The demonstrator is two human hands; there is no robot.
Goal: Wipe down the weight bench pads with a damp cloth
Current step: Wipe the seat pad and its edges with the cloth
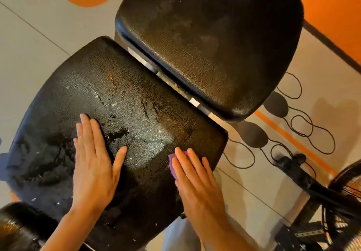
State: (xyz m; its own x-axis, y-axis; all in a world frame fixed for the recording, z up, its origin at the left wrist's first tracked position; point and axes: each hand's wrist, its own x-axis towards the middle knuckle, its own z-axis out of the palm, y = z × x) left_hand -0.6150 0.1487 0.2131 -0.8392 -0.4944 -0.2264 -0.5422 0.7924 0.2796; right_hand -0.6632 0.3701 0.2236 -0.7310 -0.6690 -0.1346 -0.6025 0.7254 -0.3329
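While flat left hand [93, 164] steadies pad [136, 98], right hand [197, 180] presses seemingly damp cloth [174, 164]

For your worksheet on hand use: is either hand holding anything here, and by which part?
Neither hand grips anything. The right hand lies flat with straight fingers, pressing the purple cloth onto the near pad. The left hand rests flat on that pad.
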